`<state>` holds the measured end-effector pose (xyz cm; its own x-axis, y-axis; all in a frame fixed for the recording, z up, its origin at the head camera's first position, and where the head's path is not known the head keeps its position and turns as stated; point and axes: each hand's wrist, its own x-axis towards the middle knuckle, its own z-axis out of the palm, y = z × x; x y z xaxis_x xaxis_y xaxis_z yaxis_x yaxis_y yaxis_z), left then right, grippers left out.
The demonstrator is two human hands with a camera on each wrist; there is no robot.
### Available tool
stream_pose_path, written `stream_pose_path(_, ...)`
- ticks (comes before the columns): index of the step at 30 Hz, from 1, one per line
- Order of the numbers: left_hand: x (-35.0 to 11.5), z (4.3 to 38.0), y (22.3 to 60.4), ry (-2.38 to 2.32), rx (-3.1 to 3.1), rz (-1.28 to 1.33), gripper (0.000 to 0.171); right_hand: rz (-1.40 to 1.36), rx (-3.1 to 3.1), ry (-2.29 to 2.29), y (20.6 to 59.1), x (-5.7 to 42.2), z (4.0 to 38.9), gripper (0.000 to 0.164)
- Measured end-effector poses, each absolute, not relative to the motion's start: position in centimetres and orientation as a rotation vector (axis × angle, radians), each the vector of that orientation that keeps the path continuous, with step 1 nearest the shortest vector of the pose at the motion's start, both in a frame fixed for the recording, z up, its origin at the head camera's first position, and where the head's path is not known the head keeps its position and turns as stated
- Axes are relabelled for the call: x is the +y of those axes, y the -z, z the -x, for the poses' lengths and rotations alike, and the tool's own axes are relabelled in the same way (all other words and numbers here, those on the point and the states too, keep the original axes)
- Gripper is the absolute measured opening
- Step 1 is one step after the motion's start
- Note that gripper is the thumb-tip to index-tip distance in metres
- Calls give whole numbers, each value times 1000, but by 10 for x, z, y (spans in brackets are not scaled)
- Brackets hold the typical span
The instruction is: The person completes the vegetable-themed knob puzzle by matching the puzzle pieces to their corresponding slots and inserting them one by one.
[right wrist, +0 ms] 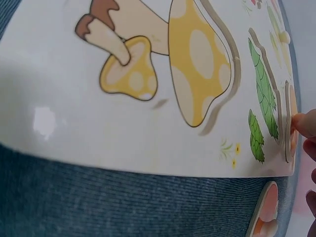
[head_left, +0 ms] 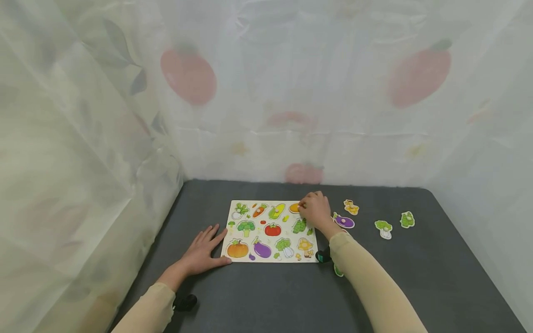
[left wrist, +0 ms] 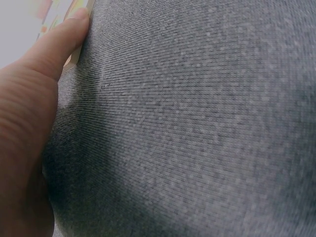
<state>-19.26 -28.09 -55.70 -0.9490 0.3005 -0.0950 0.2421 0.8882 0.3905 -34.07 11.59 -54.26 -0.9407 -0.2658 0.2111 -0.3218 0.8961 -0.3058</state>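
A white vegetable puzzle board point(head_left: 250, 236) lies flat on the dark table. My left hand point(head_left: 201, 252) rests with spread fingers along its left edge. The left wrist view shows the thumb point(left wrist: 61, 39) on the board's edge. At the far right corner, my right hand point(head_left: 316, 210) pinches an orange puzzle piece point(head_left: 294, 208). The right wrist view shows that orange piece point(right wrist: 292, 123) at the board's edge, under a fingertip; most of that hand is out of frame. A printed yellow mushroom point(right wrist: 197, 54) fills a recess nearby.
Right of the board lie an eggplant piece point(head_left: 344, 221), a mushroom piece point(head_left: 351, 207), a leafy cabbage piece point(head_left: 384, 229) and a green piece point(head_left: 407, 219). Another green piece point(head_left: 338, 270) is partly hidden by the right sleeve. Patterned white curtains point(head_left: 291, 92) surround the table.
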Motion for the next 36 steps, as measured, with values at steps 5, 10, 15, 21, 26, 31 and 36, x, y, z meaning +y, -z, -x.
stream_pose_path(5, -280, 192, 557, -604, 2905, -419, 106, -463, -2901, -512, 542, 116, 342, 16)
stream_pose_path(10, -280, 192, 558, -625, 2910, -429, 105, -472, -2907, -513, 541, 116, 341, 15)
stream_pose_path(15, -280, 193, 557, -612, 2896, -413, 106, -486, -2913, -503, 541, 117, 342, 17)
stream_pose_path(21, -281, 193, 557, -587, 2893, -402, 106, -495, -2921, -510, 541, 117, 342, 17)
stream_pose_path(26, -280, 193, 557, -587, 2890, -397, 107, -473, -2930, -531, 540, 117, 340, 17)
stream_pose_path(31, -280, 193, 556, -583, 2888, -392, 107, -455, -2934, -528, 539, 116, 340, 17)
stream_pose_path(36, -281, 194, 556, -575, 2883, -391, 107, -442, -2940, -514, 539, 116, 340, 18)
